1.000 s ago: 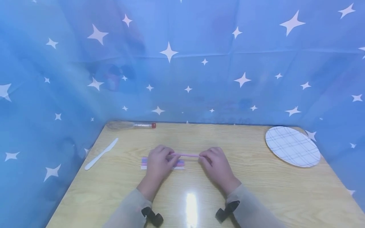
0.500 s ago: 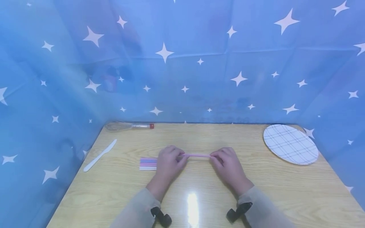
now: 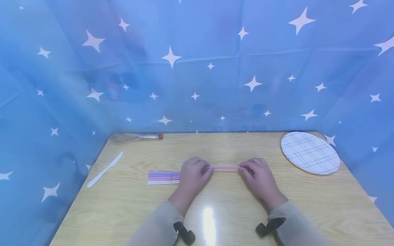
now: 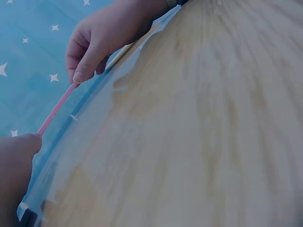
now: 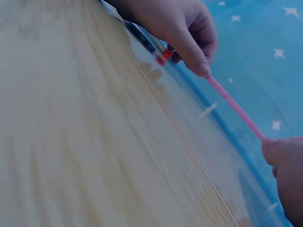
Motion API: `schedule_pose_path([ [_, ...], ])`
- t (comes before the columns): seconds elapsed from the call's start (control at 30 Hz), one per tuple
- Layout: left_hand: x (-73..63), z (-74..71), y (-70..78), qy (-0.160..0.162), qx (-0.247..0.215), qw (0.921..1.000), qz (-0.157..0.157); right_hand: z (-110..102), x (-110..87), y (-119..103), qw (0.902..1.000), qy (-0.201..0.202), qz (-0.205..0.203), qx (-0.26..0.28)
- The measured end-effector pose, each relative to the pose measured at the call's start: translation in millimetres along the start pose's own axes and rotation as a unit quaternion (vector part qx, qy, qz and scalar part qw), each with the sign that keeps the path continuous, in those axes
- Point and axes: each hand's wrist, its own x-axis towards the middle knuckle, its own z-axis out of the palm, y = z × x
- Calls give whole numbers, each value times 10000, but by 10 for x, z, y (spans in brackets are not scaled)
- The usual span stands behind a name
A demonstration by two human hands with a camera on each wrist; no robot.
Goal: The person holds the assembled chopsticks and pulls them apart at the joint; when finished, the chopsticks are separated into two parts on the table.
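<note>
The left hand [image 3: 194, 174] and the right hand [image 3: 258, 174] pinch a pink drinking straw [image 3: 226, 167] between thumb and fingers, one at each end. The straw runs level from left to right in the middle of the table [image 3: 234, 201], its bare stretch spanning the gap between the hands. In both wrist views it shows against the blue cloth beyond the table, with a faint ringed section nearer the left hand.

Just left of the left hand, a flat row of straws [image 3: 161, 177] in purple, blue, pink and white lies side by side, parallel to the far edge; the left hand hides its right end. Grey sleeves [image 3: 163, 222] cover both forearms, each with a black wrist strap [image 3: 184, 233] around it.

On the far left, a wire whisk [image 3: 135, 137] lies along the table's far edge, its wires to the left and its red-tipped handle to the right. Nearer, by the left edge, a white knife [image 3: 105, 169] lies slanted. A white plate [image 3: 310, 152] with crossing lines sits at the far right corner. Behind hangs a blue cloth [image 3: 184, 78] printed with white stars.
</note>
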Motion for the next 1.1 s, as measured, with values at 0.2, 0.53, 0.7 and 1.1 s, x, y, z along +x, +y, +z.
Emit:
schedule_pose_path([
  [0.2, 23, 81, 36, 202, -35, 9995, 253, -86, -20, 61, 9999, 0, -87, -118],
  [0.53, 90, 225, 134, 210, -175, 9993, 242, -216, -18, 142, 9997, 91, -131, -193],
  [0.7, 130, 271, 215, -21, -252, 9996, 134, -264, -23, 242, 9997, 55, -53, -220],
  [1.1, 146, 274, 267, -777, -444, 9954, -350, -250, -61, 338, 9997, -183, -116, -64],
])
